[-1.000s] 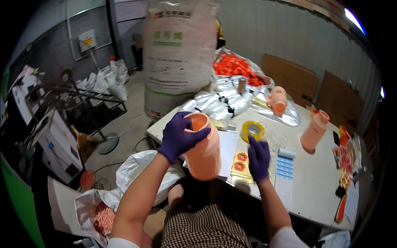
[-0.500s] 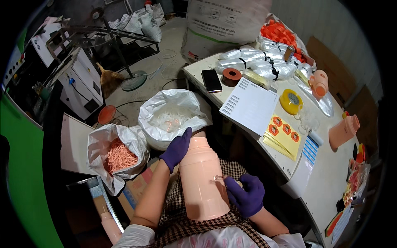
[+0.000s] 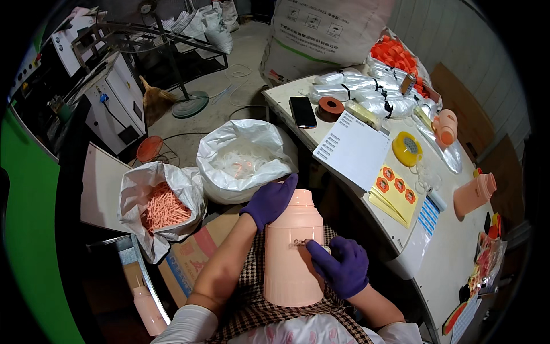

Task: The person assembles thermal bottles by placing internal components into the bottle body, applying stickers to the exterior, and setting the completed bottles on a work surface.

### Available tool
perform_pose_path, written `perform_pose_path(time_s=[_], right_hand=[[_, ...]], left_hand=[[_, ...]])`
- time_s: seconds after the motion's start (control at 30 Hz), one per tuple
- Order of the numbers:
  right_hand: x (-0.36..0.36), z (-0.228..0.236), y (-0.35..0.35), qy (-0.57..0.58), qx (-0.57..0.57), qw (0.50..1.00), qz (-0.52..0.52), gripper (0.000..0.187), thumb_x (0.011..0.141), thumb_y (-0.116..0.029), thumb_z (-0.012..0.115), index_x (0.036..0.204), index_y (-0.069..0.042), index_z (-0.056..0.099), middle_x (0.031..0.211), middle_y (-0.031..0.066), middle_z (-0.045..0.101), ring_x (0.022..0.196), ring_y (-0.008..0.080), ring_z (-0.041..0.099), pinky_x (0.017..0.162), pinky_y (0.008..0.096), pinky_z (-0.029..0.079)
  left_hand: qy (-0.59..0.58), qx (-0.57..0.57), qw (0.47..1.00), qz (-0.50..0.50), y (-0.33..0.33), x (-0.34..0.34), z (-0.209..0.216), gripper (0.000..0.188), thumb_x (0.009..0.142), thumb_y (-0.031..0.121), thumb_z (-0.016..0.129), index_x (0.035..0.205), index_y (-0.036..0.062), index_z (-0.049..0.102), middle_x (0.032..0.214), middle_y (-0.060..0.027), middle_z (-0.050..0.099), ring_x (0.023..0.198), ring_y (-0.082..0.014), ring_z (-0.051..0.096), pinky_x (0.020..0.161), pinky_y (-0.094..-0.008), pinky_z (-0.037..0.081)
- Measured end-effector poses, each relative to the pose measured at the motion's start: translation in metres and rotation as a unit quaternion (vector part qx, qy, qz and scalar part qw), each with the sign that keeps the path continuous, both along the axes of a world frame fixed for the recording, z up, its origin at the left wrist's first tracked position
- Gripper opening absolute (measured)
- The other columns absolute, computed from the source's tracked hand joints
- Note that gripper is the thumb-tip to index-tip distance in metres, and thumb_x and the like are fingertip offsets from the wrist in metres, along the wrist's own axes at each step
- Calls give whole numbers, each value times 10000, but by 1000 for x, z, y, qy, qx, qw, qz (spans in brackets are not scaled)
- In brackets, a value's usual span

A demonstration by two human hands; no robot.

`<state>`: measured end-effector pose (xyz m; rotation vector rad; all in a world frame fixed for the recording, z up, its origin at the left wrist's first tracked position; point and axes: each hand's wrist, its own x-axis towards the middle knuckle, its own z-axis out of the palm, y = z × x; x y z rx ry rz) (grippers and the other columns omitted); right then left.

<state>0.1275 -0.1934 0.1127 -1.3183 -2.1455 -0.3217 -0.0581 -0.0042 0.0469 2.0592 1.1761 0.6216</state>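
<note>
Pink flask (image 3: 292, 252) upright on lap, lower centre of frame, steadied at its shoulder by left hand (image 3: 269, 200), fingers curled around it, so right hand (image 3: 341, 266) can pinch a small label (image 3: 302, 242) against its front.

Both hands, the left hand (image 3: 270, 200) and the right hand (image 3: 342, 265), wear purple gloves. The tall plastic flask body (image 3: 291, 252) between them is pale peach-pink. The person's lap cloth (image 3: 252, 304) has a small brown-and-white check pattern. The open white plastic bag (image 3: 163, 209) holds salmon-orange sticks. On the cream-white surface (image 3: 452, 258) lie a yellow sheet with orange round stickers (image 3: 395, 192), a yellow tape roll (image 3: 407, 148) and a black flat phone (image 3: 302, 111).
</note>
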Motion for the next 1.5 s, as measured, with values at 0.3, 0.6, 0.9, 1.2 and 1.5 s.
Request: perform_pose_path(time_s=[0.3,0.6,0.9,1.2,1.5], right_hand=[[6,2,-9,-191,-118,963,-151,576,878,-181,598,1415,-372,517,859,54,463,689,224,510,555,342,441],[254,-63,-6,-93,-176,836,-511,527,871,-251,674,1382,-259,544,1048,117,586,945,315,620,730,446,529],[88,-102,21,685,-342,618,176,1101,801,-352,805,1570,-30,87,1558,123,306,1428,263,318,1169,412,284],[55,-77,-8,696,-312,636,114,1380,701,-263,902,1550,-15,-157,1598,178,182,1466,245,226,1188,409,245],[133,27,-91,597,-29,798,-72,1467,542,-309,951,1547,-48,-86,1564,140,260,1449,262,296,1224,449,182]], left_hand=[[88,-29,996,-5,-4,9,14,517,1047,447,339,1135,36,639,1159,-231,652,1055,-430,611,924,-479,478],[-298,-171,932,-112,-36,-4,30,455,975,393,590,1238,29,514,1166,-79,567,1142,-158,503,1034,-315,378],[-223,3,962,-155,-48,66,36,657,845,335,737,1344,-7,482,1382,-173,480,1312,-313,439,1121,-420,333],[-83,-20,957,-278,-68,49,61,1110,761,266,856,1557,-39,145,1596,-192,245,1484,-309,233,1209,-397,196],[-446,-221,830,-253,-103,100,72,898,793,38,762,1540,57,264,1581,-103,319,1428,-286,376,1141,-479,362]])
